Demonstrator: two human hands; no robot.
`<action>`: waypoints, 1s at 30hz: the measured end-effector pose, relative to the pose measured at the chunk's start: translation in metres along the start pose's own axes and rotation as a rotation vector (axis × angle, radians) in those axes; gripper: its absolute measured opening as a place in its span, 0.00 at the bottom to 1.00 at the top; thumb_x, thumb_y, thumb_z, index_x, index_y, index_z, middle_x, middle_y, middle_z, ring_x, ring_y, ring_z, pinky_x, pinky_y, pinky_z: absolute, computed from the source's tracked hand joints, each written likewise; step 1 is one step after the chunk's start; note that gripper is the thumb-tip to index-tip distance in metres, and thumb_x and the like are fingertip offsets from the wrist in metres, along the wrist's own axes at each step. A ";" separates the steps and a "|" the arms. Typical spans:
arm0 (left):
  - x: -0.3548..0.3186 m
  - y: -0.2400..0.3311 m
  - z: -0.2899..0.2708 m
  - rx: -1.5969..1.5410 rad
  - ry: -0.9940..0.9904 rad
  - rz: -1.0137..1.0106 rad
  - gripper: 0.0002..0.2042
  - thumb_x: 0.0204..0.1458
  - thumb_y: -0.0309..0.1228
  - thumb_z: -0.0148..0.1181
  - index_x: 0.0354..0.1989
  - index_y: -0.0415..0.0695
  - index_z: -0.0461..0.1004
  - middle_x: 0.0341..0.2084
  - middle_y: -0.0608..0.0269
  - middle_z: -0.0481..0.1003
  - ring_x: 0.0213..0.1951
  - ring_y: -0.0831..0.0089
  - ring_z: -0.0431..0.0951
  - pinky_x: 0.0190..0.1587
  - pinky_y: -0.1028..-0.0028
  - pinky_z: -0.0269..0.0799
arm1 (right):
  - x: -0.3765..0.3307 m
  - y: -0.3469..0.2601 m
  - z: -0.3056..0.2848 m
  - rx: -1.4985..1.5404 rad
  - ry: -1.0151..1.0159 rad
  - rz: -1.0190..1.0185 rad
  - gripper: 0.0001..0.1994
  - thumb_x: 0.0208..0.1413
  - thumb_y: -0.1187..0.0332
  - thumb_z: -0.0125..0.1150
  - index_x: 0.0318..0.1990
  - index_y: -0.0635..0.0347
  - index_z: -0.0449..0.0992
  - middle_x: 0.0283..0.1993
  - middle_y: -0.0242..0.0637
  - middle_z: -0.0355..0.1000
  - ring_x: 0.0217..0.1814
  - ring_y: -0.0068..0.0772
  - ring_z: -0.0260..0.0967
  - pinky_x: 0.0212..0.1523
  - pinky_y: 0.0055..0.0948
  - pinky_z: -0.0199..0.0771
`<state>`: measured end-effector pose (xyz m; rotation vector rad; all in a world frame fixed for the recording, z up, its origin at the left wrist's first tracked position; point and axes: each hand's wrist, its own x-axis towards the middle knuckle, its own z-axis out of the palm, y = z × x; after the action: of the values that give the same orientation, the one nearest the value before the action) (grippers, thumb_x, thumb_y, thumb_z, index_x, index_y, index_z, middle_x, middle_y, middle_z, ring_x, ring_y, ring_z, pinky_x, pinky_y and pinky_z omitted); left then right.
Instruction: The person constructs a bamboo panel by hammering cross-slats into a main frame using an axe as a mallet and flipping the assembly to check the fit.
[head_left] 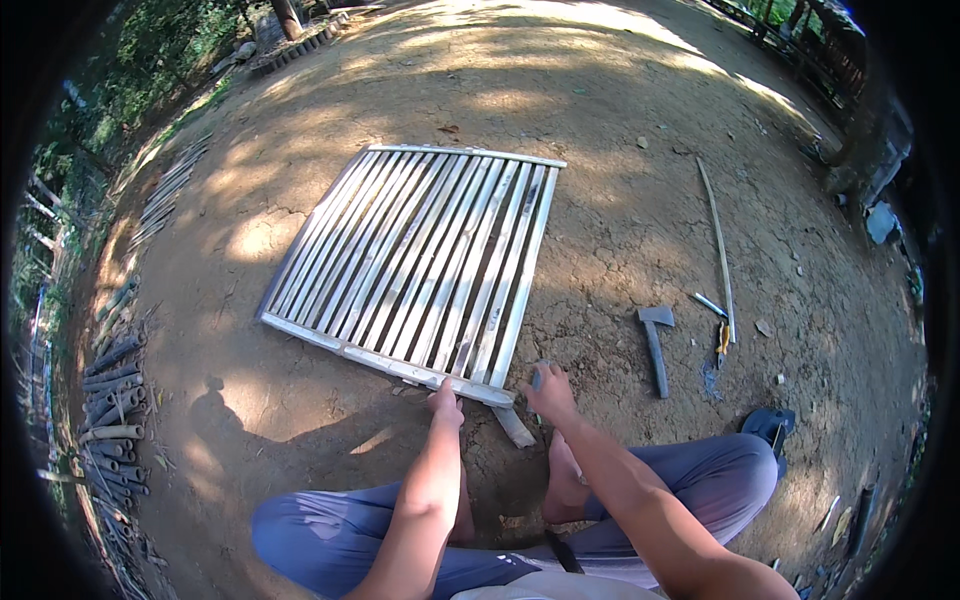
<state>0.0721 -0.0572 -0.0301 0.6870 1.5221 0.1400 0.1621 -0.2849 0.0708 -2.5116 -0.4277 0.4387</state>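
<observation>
In front of me on the ground lies a slatted panel of pale split-bamboo strips, with a rail across its near and far ends. My left hand is closed on the near rail, left of the panel's near right corner. Just right of that corner, my right hand is closed around a small grey-blue object, partly hidden by the fingers, whose kind I cannot make out. A short flat piece of wood sticks out from beneath the corner, between my hands.
To the right lie a hatchet, a yellow-handled tool, a short pale rod and a long thin stick. A dark object sits beside my right knee. Stacked bamboo pieces and thin strips line the left side.
</observation>
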 end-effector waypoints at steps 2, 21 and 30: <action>0.015 0.027 -0.007 -0.131 -0.056 -0.005 0.20 0.61 0.47 0.66 0.57 0.52 0.73 0.48 0.64 0.77 0.47 0.66 0.78 0.52 0.60 0.74 | -0.001 -0.044 -0.006 -0.053 -0.005 -0.112 0.28 0.54 0.57 0.71 0.62 0.56 0.74 0.61 0.49 0.71 0.66 0.55 0.67 0.65 0.51 0.70; -0.147 0.078 0.007 -0.377 -0.192 0.263 0.14 0.54 0.34 0.74 0.34 0.38 0.76 0.23 0.62 0.78 0.18 0.75 0.75 0.17 0.73 0.64 | -0.021 -0.142 -0.094 -0.619 0.017 -0.618 0.29 0.54 0.52 0.69 0.60 0.58 0.75 0.52 0.44 0.78 0.56 0.48 0.78 0.54 0.47 0.78; -0.290 0.079 -0.020 -0.377 -0.137 0.590 0.17 0.54 0.36 0.76 0.24 0.40 0.74 0.19 0.66 0.75 0.22 0.79 0.68 0.25 0.68 0.64 | -0.099 -0.176 -0.204 -0.733 0.260 -0.907 0.17 0.58 0.73 0.57 0.55 0.63 0.76 0.41 0.44 0.81 0.38 0.44 0.84 0.33 0.40 0.86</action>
<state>0.0553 -0.1305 0.2618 0.8014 1.0828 0.7887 0.1170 -0.2765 0.3540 -2.5842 -1.7446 -0.4775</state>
